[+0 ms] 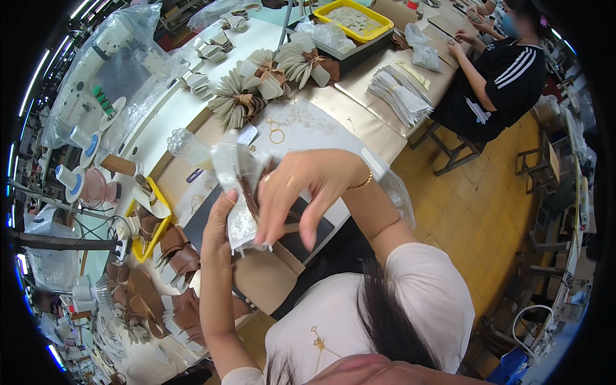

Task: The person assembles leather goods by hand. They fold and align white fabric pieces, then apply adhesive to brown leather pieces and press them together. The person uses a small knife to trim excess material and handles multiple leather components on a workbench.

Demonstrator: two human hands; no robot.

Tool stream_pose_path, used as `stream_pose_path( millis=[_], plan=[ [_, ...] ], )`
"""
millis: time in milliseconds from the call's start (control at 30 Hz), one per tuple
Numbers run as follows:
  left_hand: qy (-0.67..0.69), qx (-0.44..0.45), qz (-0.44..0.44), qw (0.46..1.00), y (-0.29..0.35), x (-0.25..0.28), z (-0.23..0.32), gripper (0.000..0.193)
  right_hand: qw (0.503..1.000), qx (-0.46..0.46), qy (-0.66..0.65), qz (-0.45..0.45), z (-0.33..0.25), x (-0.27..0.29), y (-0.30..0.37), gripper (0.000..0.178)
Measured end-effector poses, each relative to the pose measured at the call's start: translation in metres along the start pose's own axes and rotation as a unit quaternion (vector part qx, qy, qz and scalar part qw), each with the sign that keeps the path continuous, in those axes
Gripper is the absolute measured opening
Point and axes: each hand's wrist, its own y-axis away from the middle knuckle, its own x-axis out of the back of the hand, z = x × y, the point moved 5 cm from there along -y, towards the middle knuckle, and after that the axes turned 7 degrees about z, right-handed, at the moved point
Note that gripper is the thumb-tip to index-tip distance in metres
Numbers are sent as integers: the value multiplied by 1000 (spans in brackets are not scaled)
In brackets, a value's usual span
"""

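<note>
My left hand (219, 221) is closed around a stack of whitish and brown leather-like pieces (240, 218), held upright above the table edge. Over the stack's right side my right hand (301, 186) is bent down, thumb and fingers apart. Its fingertips lie close to the lower end of the stack; whether they touch it I cannot tell. Motion blurs the stack's upper end. Beneath the hands is a tan board (263, 279) with a dark panel beside it. Just beyond the stack stands a clear plastic bottle (187, 146).
Fanned bundles of grey and brown pieces (237, 99) lie farther back. A yellow tray (353, 19) rests on a dark box. Grey strips (399, 96) are stacked near a seated co-worker (500, 77). On the left are a yellow basket (153, 221), brown leather pieces (144, 298) and thread spools (67, 178).
</note>
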Motion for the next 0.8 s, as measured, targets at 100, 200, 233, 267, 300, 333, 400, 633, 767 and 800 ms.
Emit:
stream_pose_path(
  millis=[100, 200, 233, 267, 300, 333, 400, 633, 767, 800],
  plan=[
    [-9, -81, -61, 995, -11, 1, 10, 56, 946, 90, -193, 243, 6, 26, 40, 39],
    [-28, -180, -35, 983, -13, 5, 16, 69, 722, 135, -399, 550, 44, 46, 88, 58],
    [-29, -215, -35, 976, -11, 5, 17, 72, 704, 121, -401, 573, 54, 48, 95, 61],
    [-48, -206, -32, 977, -10, 5, 15, 74, 679, 101, -398, 608, 66, 50, 102, 65],
    [-64, -202, -39, 976, -7, 4, 14, 75, 662, 90, -393, 632, 76, 51, 106, 70],
    [-75, -204, -44, 975, -4, 4, 13, 77, 687, 60, -362, 627, 84, 47, 104, 70],
    [-74, -193, -73, 976, 2, -3, 10, 81, 741, 14, -299, 601, 97, 31, 95, 72],
    [-53, -58, -109, 991, 27, -22, 2, 74, 837, -71, -293, 456, 107, -3, 53, 101],
    [-265, -22, -75, 961, 19, -11, -3, 63, 945, -96, -113, 291, 72, 40, 39, 92],
    [-371, -32, -97, 923, 11, -10, -4, 51, 965, -108, -22, 238, 60, 44, 41, 88]
  ],
)
